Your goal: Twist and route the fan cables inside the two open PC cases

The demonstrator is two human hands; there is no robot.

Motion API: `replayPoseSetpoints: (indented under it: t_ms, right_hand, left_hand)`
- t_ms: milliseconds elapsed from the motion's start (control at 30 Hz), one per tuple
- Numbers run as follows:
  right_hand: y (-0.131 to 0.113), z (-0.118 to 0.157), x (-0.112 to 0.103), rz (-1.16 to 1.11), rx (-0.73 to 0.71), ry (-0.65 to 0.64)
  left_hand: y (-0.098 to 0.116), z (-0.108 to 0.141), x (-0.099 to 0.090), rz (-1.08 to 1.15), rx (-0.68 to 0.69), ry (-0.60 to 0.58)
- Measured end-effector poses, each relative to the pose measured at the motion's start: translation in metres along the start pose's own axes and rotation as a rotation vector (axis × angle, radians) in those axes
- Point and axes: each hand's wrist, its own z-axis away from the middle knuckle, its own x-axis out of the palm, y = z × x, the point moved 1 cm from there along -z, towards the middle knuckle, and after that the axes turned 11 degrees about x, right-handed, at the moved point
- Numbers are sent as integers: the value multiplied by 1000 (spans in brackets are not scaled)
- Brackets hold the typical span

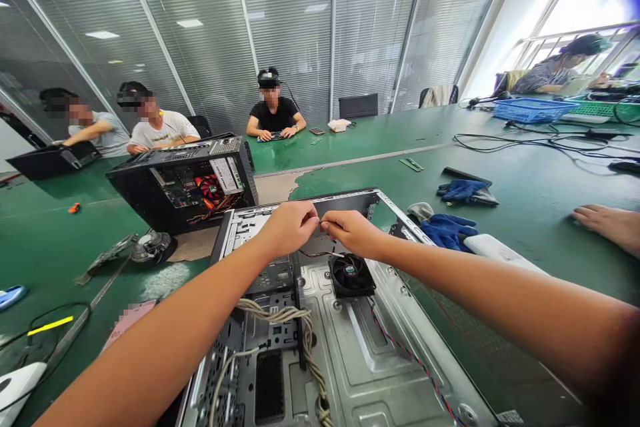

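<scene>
An open metal computer case (360,347) lies before me on the green table. Over its far part, my left hand (295,225) and my right hand (350,230) meet almost fingertip to fingertip, both pinched. Something tiny and dark shows between them, too small to name. Just below my right hand, a black fan (351,275) rests inside the case, with a thin cable running off it. A twisted beige cable bundle (311,340) runs along the drive bays on the left.
Another black computer tower (185,180) stands beyond the case at the left. Blue gloves (447,230) and a white object (500,250) lie to the right, near another person's hand (607,223). Blue basket (533,109) and cables at the back right; several people sit around.
</scene>
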Motion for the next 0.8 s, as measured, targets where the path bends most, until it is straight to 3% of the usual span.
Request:
replayPoseSetpoints:
  t_ms: [133, 367, 633, 800]
  right_hand:
    - [2, -1, 0, 32, -56, 0]
    - [0, 1, -1, 50, -122, 67]
    - [3, 0, -1, -54, 11, 64]
    - [0, -1, -2, -68, 19, 41]
  left_hand:
    - [3, -1, 1, 47, -52, -30]
    - [1, 0, 2, 223, -122, 17]
    - [0, 1, 0, 139, 4, 19]
    - [3, 2, -3, -91, 84, -33]
